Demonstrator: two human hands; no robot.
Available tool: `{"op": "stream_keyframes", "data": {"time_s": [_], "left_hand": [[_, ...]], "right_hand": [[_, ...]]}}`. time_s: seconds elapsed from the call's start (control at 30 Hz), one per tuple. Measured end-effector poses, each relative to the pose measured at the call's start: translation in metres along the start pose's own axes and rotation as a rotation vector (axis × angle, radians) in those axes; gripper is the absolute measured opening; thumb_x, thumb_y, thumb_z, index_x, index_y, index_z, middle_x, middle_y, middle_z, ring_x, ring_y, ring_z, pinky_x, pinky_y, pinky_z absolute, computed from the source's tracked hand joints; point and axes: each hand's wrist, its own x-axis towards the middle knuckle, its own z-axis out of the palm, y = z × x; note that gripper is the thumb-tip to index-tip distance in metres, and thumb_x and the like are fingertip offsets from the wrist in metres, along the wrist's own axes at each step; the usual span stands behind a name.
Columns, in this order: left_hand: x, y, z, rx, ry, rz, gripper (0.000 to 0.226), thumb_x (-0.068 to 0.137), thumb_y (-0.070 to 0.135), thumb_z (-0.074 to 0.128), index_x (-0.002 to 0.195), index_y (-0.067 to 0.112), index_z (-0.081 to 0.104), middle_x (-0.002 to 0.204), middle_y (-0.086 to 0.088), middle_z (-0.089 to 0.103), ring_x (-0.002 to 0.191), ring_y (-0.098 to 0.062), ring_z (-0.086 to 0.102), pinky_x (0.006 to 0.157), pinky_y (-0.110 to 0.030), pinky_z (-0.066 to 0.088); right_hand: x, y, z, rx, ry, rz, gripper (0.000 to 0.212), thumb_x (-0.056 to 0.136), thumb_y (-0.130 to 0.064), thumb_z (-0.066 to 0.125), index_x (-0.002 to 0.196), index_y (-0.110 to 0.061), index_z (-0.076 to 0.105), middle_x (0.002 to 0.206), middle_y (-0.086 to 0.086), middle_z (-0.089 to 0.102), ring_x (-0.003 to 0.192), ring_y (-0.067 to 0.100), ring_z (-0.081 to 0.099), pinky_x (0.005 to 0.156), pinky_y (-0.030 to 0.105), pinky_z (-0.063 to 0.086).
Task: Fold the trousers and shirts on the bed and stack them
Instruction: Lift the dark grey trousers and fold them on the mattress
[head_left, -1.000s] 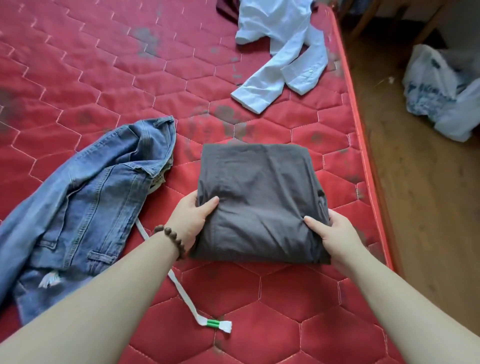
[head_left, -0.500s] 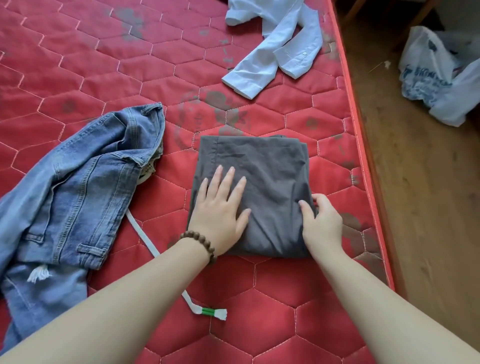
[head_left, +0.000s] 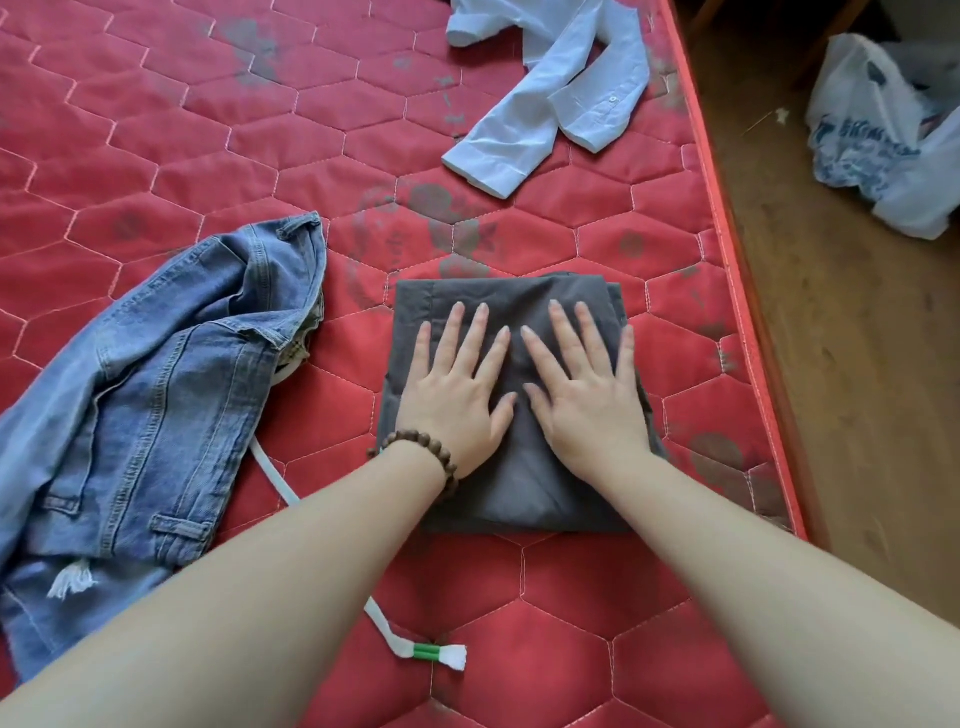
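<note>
Grey trousers folded into a compact rectangle on the red bed; our left hand and right hand press flat on top, fingers straight and spread.

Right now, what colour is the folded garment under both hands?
Dark grey garment, plain, no pattern; head view.

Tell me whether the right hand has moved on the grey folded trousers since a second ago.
Yes. The right hand left the near right edge of the grey folded trousers and now lies flat on top, further toward their middle, beside the left hand.
</note>
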Motion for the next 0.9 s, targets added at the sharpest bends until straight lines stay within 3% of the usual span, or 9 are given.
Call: {"op": "stream_keyframes", "data": {"time_s": [0.17,0.3,0.43,0.53,0.63,0.9], "left_hand": [[0.018,-0.012,0.017,-0.013,0.002,-0.082,0.069,0.093,0.055,0.025,0.153,0.024,0.014,0.162,-0.008,0.001,0.148,-0.030,-0.006,0.119,-0.049,-0.004],[0.017,-0.012,0.024,-0.040,0.033,-0.154,0.072,0.088,0.058,0.018,0.153,0.027,0.018,0.162,-0.006,0.007,0.148,-0.031,-0.002,0.118,-0.054,0.002],[0.018,-0.012,0.024,-0.085,0.015,-0.242,0.075,0.085,0.063,0.017,0.153,0.032,0.013,0.162,-0.005,0.002,0.148,-0.033,-0.005,0.116,-0.057,0.004],[0.019,-0.012,0.025,-0.097,-0.020,-0.343,0.078,0.083,0.066,0.019,0.153,0.034,0.004,0.162,-0.006,-0.008,0.146,-0.037,-0.010,0.115,-0.060,0.005],[0.022,-0.013,0.025,-0.093,-0.040,-0.374,0.079,0.082,0.068,0.017,0.152,0.036,-0.003,0.161,-0.006,-0.014,0.144,-0.043,-0.012,0.115,-0.061,0.002],[0.019,-0.033,0.020,-0.254,-0.044,-0.256,0.074,0.090,0.058,0.041,0.151,0.040,0.005,0.161,-0.002,-0.014,0.147,-0.035,-0.011,0.120,-0.045,-0.003]], "right_hand": [[0.036,0.006,0.024,-0.157,-0.195,-0.112,0.056,0.101,-0.046,0.021,0.153,-0.029,0.008,0.162,-0.005,0.001,0.149,0.020,-0.008,0.114,0.054,-0.016],[0.039,0.012,0.038,-0.124,-0.166,-0.132,0.057,0.099,-0.048,0.015,0.153,-0.032,0.012,0.161,-0.007,0.009,0.149,0.018,0.000,0.117,0.054,-0.011],[0.041,0.014,0.042,-0.040,-0.086,-0.070,0.057,0.096,-0.053,0.019,0.150,-0.036,0.024,0.160,-0.004,0.017,0.149,0.018,0.007,0.117,0.056,-0.004],[0.045,0.013,0.047,-0.015,-0.049,0.136,0.058,0.093,-0.057,0.021,0.149,-0.042,0.016,0.162,-0.002,0.003,0.149,0.025,-0.002,0.116,0.058,-0.005],[0.048,0.016,0.049,0.055,-0.046,0.259,0.058,0.093,-0.059,0.023,0.148,-0.047,0.013,0.162,-0.001,-0.008,0.147,0.037,0.000,0.119,0.053,0.002],[0.048,0.022,0.042,0.095,-0.185,0.216,0.060,0.096,-0.060,0.024,0.149,-0.047,-0.001,0.158,-0.001,-0.025,0.147,0.032,-0.010,0.120,0.043,-0.003]]}}
